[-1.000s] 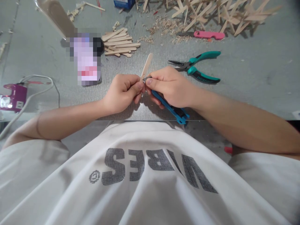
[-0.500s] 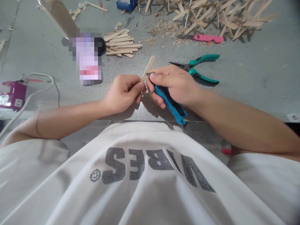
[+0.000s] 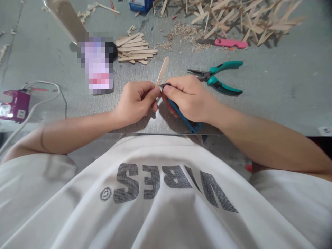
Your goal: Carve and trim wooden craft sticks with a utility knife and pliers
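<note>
My left hand (image 3: 137, 102) pinches the lower end of a wooden craft stick (image 3: 163, 71), whose rounded end points up and away from me. A small notch or marks show along the stick just above the fingertips. Closed in my right hand (image 3: 190, 98) is a blue and black utility knife (image 3: 185, 119), its handle angled down toward my body. The short blade tip meets the stick's right side beside my left thumb. Both hands hover close together over the table's near edge. Most of the knife's handle is covered by my right fingers.
Teal long-nose pliers (image 3: 215, 76) lie open right of my hands. Beyond are loose craft sticks (image 3: 136, 48), wood shavings (image 3: 181, 33), a pink-handled knife (image 3: 230, 43) and a heap of joined sticks (image 3: 241, 17). A phone-like blurred object (image 3: 98, 65), a bottle (image 3: 66, 19) and a purple corded device (image 3: 15, 105) stand left.
My right hand has rolled over, with the knife handle swinging down and left, and the blade has shifted slightly left and lower. The stick's tip has moved a little up and left.
</note>
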`<action>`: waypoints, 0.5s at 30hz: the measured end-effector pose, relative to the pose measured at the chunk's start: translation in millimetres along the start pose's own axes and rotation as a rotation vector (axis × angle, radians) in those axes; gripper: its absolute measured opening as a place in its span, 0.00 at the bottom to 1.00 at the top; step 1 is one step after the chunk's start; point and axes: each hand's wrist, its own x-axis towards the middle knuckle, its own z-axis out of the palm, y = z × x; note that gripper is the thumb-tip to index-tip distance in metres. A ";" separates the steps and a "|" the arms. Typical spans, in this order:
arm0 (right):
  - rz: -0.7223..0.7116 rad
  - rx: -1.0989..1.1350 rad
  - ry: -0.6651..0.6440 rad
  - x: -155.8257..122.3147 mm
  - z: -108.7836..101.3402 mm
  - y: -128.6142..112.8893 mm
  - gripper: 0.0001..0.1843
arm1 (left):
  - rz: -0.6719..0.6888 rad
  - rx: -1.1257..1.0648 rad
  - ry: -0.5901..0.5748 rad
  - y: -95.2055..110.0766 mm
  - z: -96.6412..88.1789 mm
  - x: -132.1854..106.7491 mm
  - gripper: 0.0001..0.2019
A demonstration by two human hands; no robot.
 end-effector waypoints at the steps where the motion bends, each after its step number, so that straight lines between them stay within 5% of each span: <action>1: 0.007 0.007 -0.011 0.2 -0.1 0.0 0.23 | 0.001 -0.001 -0.003 -0.4 0.1 0.1 0.26; 15: 0.084 0.162 -0.103 4.3 -1.7 1.7 0.28 | 0.036 0.051 -0.004 4.4 -0.3 -0.6 0.22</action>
